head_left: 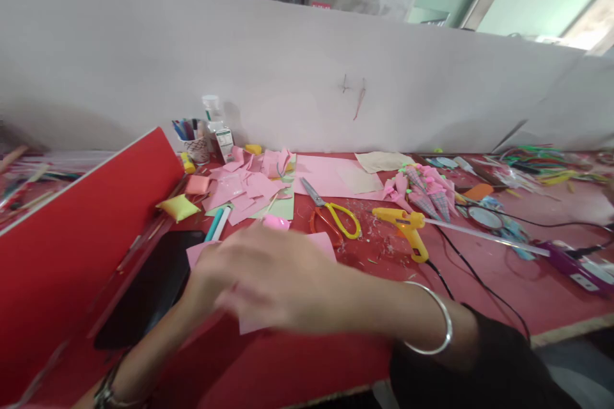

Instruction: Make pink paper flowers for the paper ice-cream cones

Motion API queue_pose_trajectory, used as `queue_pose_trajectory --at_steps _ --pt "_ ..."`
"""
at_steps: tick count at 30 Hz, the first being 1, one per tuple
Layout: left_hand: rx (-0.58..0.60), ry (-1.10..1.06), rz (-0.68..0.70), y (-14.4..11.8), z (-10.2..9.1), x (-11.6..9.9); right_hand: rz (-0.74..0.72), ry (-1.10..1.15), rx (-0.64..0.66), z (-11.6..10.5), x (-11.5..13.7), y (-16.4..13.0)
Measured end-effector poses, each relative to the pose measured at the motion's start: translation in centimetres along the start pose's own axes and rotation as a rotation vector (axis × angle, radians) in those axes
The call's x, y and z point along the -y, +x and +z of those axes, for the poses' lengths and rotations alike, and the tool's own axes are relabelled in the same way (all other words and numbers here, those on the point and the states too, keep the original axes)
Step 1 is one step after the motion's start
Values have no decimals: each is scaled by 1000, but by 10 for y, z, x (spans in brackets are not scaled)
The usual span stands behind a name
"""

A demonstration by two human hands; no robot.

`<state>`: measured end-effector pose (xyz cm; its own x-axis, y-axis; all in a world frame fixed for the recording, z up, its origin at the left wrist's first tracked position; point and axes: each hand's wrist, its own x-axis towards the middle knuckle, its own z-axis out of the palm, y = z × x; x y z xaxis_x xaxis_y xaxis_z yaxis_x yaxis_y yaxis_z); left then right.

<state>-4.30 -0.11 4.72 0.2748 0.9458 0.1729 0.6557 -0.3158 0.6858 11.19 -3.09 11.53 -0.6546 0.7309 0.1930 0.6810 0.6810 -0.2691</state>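
Tabletop (527,294): one flat red surface, matte, strewn with paper trimmings; a pale edge is seen at the near right.
Back panel (307,57): one long off-white board, stood upright behind the tabletop.
Red divider (71,249): one smooth red board with a pale rim, tilted at the left.
Dark sheet (148,294): one black, glossy, flat piece laid beside the divider.
Hands: two are counted, both blurred. The right hand (268,281), with one silver bangle (439,319) on its wrist, is laid over a pink paper sheet (316,246); the left hand (204,287) is met with it at the sheet's left edge. Whether the fingers are spread or pinched cannot be told.
Pink paper sheet: one thin square sheet, flat on the tabletop at the near centre, mostly covered by the hands.
Pink scraps (244,188): many angular offcuts, heaped behind the hands.
Paper cones (425,192): several pink rolled cones, bundled at the right.
Glue gun (405,227): one, yellow plastic, with a black cord.
Scissors (330,214): one pair, yellow and orange loops, steel blades.
Yellow cushion (178,207): one small padded square.
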Motion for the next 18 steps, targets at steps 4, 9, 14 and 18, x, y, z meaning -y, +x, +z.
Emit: queue_pose_trajectory --at_steps 4,9,14,18 --pt "-39 -36 51 -2 -7 -10 61 73 -66 20 -26 3" --pt "49 -245 9 -2 -9 -11 237 356 -46 29 -51 -7" --pt "486 -403 -206 -6 -8 -3 386 654 -125 25 -59 -14" --pt "528 -382 -221 -7 -3 -1 429 732 -89 32 -63 -16"
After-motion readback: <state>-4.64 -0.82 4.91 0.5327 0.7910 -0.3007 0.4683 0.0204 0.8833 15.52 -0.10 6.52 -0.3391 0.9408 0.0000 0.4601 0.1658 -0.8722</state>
